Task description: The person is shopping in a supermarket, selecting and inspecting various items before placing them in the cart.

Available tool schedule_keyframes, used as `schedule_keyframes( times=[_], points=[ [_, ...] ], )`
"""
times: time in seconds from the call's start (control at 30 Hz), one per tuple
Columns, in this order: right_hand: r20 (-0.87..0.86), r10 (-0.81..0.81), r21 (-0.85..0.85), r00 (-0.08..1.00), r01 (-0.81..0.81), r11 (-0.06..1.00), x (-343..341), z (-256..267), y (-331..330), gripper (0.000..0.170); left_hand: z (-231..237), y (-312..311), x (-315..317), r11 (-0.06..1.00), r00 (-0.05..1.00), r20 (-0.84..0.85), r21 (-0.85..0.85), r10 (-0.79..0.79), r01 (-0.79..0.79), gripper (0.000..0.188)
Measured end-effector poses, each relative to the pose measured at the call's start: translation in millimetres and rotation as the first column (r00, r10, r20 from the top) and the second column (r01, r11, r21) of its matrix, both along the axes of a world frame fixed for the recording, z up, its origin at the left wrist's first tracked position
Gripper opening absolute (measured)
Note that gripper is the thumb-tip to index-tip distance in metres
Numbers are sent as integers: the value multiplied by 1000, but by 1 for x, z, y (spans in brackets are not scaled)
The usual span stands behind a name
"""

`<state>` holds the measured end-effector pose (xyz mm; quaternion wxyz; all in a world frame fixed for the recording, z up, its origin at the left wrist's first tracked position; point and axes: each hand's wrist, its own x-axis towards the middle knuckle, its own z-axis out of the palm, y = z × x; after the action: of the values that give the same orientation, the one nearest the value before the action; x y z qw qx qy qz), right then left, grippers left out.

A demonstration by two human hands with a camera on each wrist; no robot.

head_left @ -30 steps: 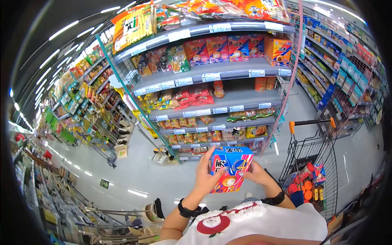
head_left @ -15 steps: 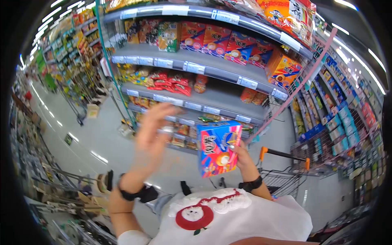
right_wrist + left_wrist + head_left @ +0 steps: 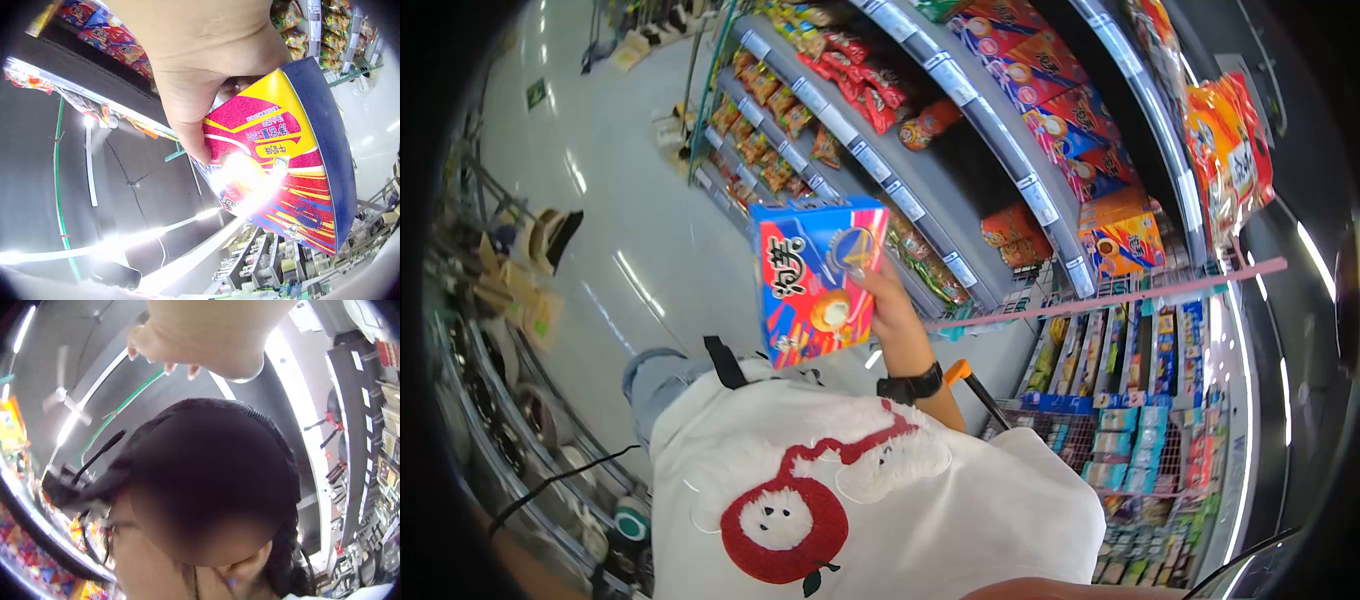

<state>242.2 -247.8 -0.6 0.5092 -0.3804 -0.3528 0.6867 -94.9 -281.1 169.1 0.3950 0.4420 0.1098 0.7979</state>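
My right hand (image 3: 892, 305) grips a blue and pink box of cream puffs (image 3: 805, 265) by its right side, in front of my chest. In the right wrist view, the thumb lies along one face of the box (image 3: 269, 134), while the other fingers are mostly hidden behind it. Bright glare covers part of the printed face. My left hand (image 3: 200, 340) is raised above a person's head in the left wrist view, its fingers loosely bent and nothing visible in them. The head view does not show this hand.
A snack shelf (image 3: 905, 200) slants across the head view, with red bags (image 3: 870, 105) and similar puff boxes (image 3: 1055, 130) on it. A cart's orange-and-black handle (image 3: 975, 385) shows beside my right forearm. Cookware racks (image 3: 550, 430) stand at left.
Both hands held the box at first; the left let go and rose up out of the head view. The right hand kept the box, and the head view tilted and turned.
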Motion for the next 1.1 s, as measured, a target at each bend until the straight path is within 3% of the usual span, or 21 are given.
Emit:
schedule_keyframes(
  times=[0.27,0.37,0.5,0.57,0.83,0.93,1.03,1.07,1.1],
  points=[
    [157,292,66,943,-305,950,-37,1,17,64,-17,-3,10,999,999,-24,30,-25,25,49],
    [156,289,67,945,-302,951,-34,-5,11,67,-21,-1,11,999,999,-38,45,-20,21,48],
    [185,172,28,967,-180,983,-35,-7,0,69,-27,-3,11,998,998,-56,59,-5,8,47],
    [217,248,41,944,-263,964,-24,-16,-1,68,-28,-3,10,998,999,-43,68,-5,8,46],
    [226,202,63,953,-222,973,-20,-8,-12,62,-24,11,3,999,997,-74,47,-2,6,44],
    [196,165,-12,967,-166,986,-25,-14,-39,61,-19,20,0,1000,997,-83,21,-7,9,43],
    [288,192,103,938,-229,968,-14,-9,-19,62,-21,22,5,999,997,-77,45,18,-15,42],
    [298,123,194,947,-186,963,-13,-18,-20,61,-23,21,4,998,997,-69,61,29,-24,42],
    [288,160,161,944,-213,964,-11,-17,-21,60,-24,20,4,996,997,-59,76,43,-39,41]
  ],
)
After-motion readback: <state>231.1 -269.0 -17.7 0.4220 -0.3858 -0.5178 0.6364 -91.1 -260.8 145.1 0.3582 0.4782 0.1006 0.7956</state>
